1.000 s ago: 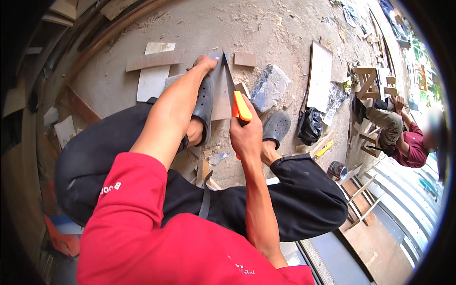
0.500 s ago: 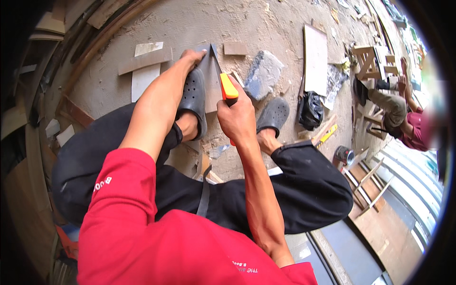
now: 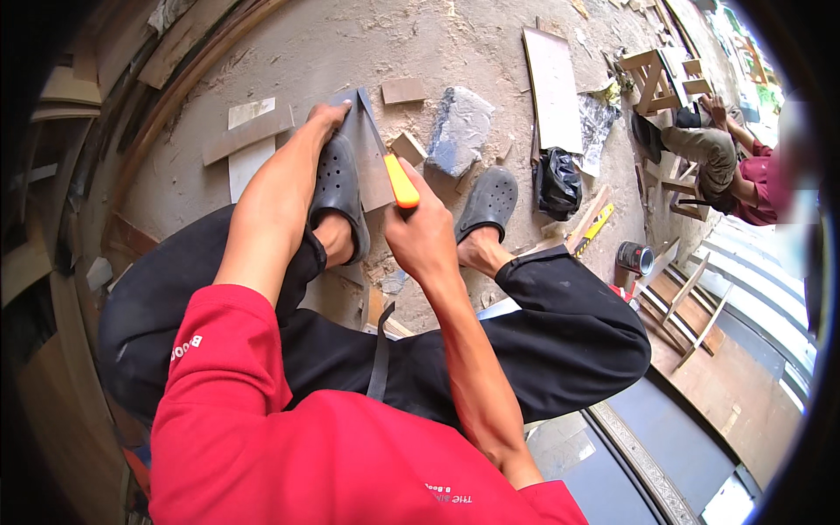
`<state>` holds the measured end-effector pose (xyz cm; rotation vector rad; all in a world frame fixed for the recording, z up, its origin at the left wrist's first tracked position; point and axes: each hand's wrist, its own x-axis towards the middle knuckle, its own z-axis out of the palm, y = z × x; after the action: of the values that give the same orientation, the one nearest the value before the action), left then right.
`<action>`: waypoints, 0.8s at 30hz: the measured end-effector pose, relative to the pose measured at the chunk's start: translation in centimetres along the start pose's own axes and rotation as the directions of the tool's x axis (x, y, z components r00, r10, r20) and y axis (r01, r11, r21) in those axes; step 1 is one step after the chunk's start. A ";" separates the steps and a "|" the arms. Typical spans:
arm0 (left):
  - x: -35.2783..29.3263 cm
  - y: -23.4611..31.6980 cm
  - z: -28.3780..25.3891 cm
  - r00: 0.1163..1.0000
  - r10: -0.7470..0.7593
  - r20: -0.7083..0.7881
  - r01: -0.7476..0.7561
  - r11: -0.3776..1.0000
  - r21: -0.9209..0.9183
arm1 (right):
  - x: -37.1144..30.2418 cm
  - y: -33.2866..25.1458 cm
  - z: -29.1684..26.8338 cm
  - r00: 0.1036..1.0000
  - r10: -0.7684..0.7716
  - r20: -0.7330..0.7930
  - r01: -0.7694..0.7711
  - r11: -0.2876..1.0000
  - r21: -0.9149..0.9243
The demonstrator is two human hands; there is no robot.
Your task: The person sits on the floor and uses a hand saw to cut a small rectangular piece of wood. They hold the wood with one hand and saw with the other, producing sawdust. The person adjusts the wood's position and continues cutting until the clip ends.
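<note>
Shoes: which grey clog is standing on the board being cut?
The left clog. It presses on the board beside the left hand; the right clog rests on the ground.

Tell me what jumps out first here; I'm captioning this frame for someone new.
The orange-handled saw at centre, held in the right hand, its blade crossing a thin board. The left hand presses the board's far end, beside a grey clog on the dusty floor. At far right a second person sits by wooden frames.

Both arms reach forward and down between the knees. Left hand [image 3: 328, 115] is stretched out furthest, fingers pressed flat, arm nearly straight. Right hand [image 3: 422, 229] sits closer in, curled into a tight fist, wrist bent a bit, forearm bare.
</note>
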<state>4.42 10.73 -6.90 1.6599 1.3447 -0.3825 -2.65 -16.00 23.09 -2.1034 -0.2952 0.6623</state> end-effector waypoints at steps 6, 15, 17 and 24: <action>0.1 -0.7 -1.0 0.999 -0.028 -0.041 0.028 1.000 -0.004 | -2.2 1.0 -0.1 0.998 -0.065 -0.015 0.066 0.997 0.028; 0.2 -0.8 -0.7 0.998 -0.030 0.060 0.034 0.997 -0.065 | 2.6 1.5 1.1 0.999 -0.044 -0.009 0.044 0.999 0.011; -0.7 -1.0 -1.0 0.999 -0.001 0.037 0.002 1.000 -0.024 | 0.2 2.6 1.1 0.979 -0.178 -0.096 0.179 0.984 0.005; -1.3 0.5 -0.6 1.000 0.015 0.025 -0.016 1.000 0.013 | 5.0 5.4 3.3 0.998 -0.049 -0.029 0.049 0.999 0.021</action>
<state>4.23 10.44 -5.38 1.6706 1.3125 -0.4030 -0.54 -14.68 15.37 -2.0768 -0.3212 0.6036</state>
